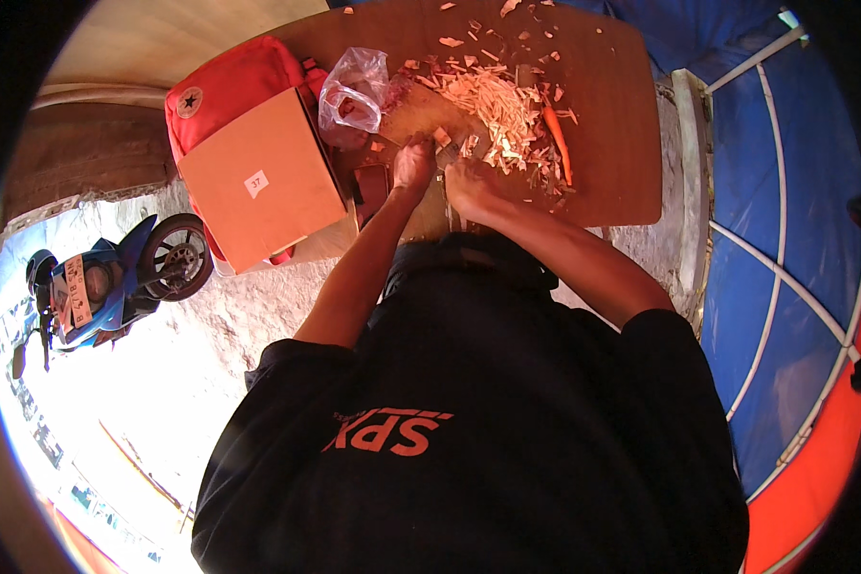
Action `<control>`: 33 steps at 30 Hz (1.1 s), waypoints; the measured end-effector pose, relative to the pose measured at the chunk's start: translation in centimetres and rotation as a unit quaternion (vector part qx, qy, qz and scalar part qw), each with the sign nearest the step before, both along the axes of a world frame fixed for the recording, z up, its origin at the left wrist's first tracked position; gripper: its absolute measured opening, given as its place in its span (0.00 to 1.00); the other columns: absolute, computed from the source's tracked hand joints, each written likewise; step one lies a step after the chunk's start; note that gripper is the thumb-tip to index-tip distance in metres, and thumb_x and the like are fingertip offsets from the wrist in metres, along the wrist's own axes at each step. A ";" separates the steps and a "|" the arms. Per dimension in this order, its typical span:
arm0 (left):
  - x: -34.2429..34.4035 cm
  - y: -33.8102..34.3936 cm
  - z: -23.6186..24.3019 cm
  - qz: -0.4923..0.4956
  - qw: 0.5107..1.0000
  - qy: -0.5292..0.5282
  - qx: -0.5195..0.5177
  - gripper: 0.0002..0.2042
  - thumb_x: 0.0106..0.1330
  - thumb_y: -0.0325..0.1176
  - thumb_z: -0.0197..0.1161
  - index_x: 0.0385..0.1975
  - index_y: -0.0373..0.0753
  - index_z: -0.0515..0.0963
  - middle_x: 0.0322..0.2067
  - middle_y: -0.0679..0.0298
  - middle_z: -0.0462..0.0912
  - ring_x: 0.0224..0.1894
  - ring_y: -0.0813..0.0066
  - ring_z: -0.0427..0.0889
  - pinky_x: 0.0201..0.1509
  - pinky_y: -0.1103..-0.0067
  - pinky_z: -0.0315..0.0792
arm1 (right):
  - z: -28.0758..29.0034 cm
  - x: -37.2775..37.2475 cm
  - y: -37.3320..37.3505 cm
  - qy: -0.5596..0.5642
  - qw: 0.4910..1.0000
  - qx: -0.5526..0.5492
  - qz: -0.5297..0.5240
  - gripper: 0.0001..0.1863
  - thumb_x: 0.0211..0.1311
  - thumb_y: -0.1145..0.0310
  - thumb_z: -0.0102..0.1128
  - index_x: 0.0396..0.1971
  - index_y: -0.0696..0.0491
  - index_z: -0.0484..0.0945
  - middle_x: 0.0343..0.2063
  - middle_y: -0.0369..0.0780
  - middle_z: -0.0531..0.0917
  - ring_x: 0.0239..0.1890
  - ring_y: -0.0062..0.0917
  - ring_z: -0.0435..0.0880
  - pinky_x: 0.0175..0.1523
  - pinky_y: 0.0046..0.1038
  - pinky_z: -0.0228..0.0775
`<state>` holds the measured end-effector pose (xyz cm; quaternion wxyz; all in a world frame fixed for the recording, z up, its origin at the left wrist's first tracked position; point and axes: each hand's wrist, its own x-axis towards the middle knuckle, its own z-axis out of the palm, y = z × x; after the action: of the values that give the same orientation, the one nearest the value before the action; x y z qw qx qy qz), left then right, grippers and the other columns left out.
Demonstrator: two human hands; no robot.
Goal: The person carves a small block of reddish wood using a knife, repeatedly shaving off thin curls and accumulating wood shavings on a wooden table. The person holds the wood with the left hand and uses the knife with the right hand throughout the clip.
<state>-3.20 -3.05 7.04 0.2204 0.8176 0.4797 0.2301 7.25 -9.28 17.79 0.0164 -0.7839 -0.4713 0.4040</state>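
Centrally, left hand (413, 165) and right hand (464, 182) curled close together over small pale wood piece (443, 137); exact grip unclear. Sits on brown table (612, 143) beside shavings heap (497, 105). Cardboard box (263, 177) crowds left; bare tabletop at right edge.

Red backpack (230, 81), cardboard box (258, 182), plastic bag (354, 91), blue motorbike (115, 277)

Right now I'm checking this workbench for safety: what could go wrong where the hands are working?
The left hand and right hand sit close together on a small wooden piece; a slip could nick fingers. The pale heap of wood shavings crowds them, hiding the brown wooden tabletop and the orange stick.
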 end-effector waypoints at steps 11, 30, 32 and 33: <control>0.1 0.1 -0.3 -0.005 1.000 -0.020 0.004 0.04 0.58 0.29 0.54 0.27 0.38 0.75 0.31 0.55 0.76 0.35 0.51 0.78 0.34 0.62 0.74 | -3.6 5.2 -5.0 -0.124 0.966 0.121 0.192 0.11 0.62 0.70 0.42 0.33 0.62 0.73 0.25 0.53 0.81 0.30 0.45 0.83 0.31 0.42 0.76; 0.4 -0.1 1.2 0.056 0.996 0.047 -0.051 0.15 0.52 0.35 0.65 0.40 0.42 0.78 0.39 0.55 0.79 0.40 0.52 0.80 0.42 0.64 0.75 | -3.9 11.2 -5.4 0.047 0.966 0.249 0.045 0.15 0.61 0.59 0.53 0.31 0.57 0.76 0.20 0.51 0.78 0.26 0.45 0.79 0.31 0.43 0.68; 0.5 0.5 1.7 0.103 0.991 0.057 -0.059 0.16 0.51 0.34 0.65 0.41 0.42 0.78 0.40 0.55 0.78 0.42 0.53 0.79 0.43 0.65 0.74 | -3.6 12.7 -6.8 0.062 0.963 0.260 0.032 0.14 0.59 0.60 0.56 0.29 0.57 0.76 0.17 0.49 0.77 0.24 0.44 0.79 0.28 0.41 0.66; 0.6 0.7 1.9 0.128 0.987 0.063 -0.070 0.17 0.50 0.34 0.65 0.41 0.43 0.78 0.41 0.55 0.78 0.44 0.53 0.78 0.43 0.65 0.74 | -3.6 13.2 -7.4 0.064 0.963 0.261 0.029 0.14 0.58 0.60 0.57 0.29 0.57 0.76 0.17 0.49 0.77 0.23 0.43 0.78 0.27 0.40 0.66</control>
<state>-2.57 -2.31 8.91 0.2149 0.7452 0.6079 0.1704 20.48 -16.70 14.24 0.2390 -0.7110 -0.5806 0.3167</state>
